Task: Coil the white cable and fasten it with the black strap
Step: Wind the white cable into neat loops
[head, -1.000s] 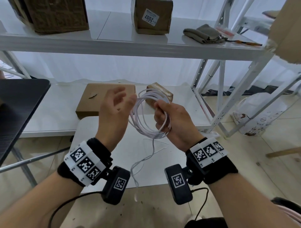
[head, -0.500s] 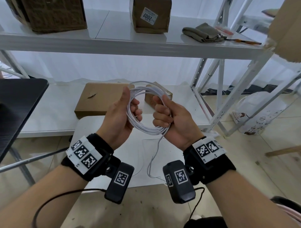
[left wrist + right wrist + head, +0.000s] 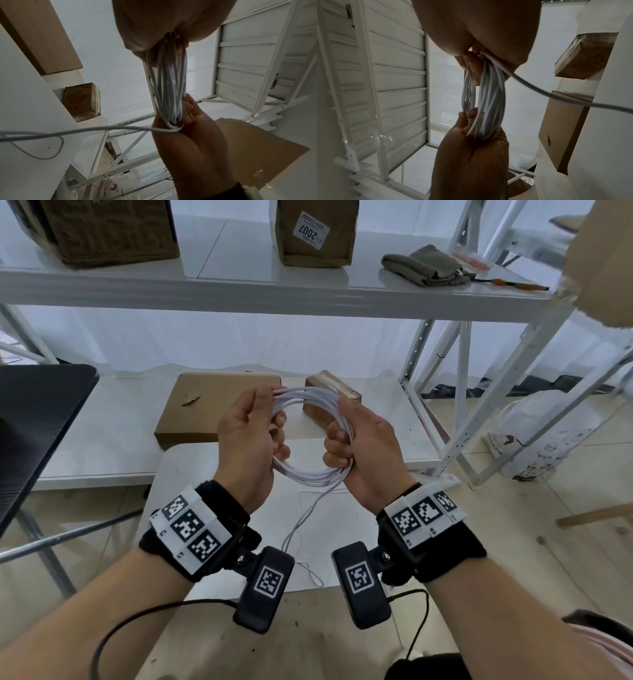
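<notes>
Currently: white cable [image 3: 310, 436], wound into a multi-turn coil, held in the air between both hands above the white counter [image 3: 339, 546].

Left hand [image 3: 248, 445]: fingers curled round the coil's left side, thumb and forefinger pinching the strands near the top. A second ago this hand was off the coil with fingers spread; half a second ago it had closed on the left side, and it now sits higher on the loops.

Right hand [image 3: 368, 453]: fist clenched round the coil's right side, as in both earlier frames.

Coil: rounder and wider than a second ago, when it hung as a narrow oval from the right hand alone.

Loose tail [image 3: 301, 529]: leaves the bottom of the coil beside the right hand and drops to the counter, ending in a small loop; shorter than a second ago.

Black strap: cannot be made out in any view.

Surroundings: flat cardboard box [image 3: 209, 409] and small taped box [image 3: 334, 392] on the lower shelf [image 3: 102, 440] behind the hands; labelled box [image 3: 313, 232] and folded grey cloth [image 3: 424, 265] on the upper shelf.
</notes>
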